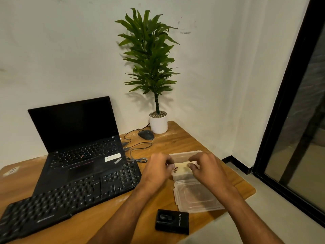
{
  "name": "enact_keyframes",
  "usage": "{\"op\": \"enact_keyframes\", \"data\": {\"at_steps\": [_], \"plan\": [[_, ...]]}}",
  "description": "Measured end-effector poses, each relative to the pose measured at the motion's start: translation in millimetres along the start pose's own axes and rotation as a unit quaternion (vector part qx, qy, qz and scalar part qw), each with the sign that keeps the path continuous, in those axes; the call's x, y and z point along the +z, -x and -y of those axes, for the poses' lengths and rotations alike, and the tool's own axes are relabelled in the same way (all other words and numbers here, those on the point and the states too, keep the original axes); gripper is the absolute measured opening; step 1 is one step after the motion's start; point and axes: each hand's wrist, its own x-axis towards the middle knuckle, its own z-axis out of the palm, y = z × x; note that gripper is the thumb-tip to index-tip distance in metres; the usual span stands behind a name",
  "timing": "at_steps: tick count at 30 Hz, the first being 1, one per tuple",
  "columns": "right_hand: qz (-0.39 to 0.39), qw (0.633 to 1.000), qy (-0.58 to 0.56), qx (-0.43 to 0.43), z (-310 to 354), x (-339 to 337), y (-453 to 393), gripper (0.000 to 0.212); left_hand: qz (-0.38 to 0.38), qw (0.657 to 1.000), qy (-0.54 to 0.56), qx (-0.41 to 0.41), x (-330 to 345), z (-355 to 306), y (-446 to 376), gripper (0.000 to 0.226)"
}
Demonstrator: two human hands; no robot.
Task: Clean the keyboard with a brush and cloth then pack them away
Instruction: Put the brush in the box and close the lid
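Note:
A black external keyboard (70, 196) lies slanted across the wooden table, overlapping the front of an open black laptop (79, 138). To its right stands a clear plastic container (184, 154), and its clear lid (197, 198) lies flat in front of it. My left hand (156, 171) and my right hand (205, 169) are both over the container, each pinching an end of a pale cream cloth (182, 167). A small brown bit, maybe brush bristles, shows at the cloth's left end; I cannot tell what it is.
A small black box (172, 223) sits near the table's front edge. A black mouse (146, 134) with its looped cable and a potted plant (158, 122) stand at the back. The table's right edge (246, 184) drops to the floor; a dark glass door frame is at right.

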Motion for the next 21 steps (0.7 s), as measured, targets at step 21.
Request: {"op": "enact_keyframes", "data": {"at_steps": [21], "plan": [[0.169, 0.981, 0.031, -0.092, 39, 8, 123, 0.061, 0.158, 0.987, 0.019, 0.007, -20, 29, 143, 0.072]]}}
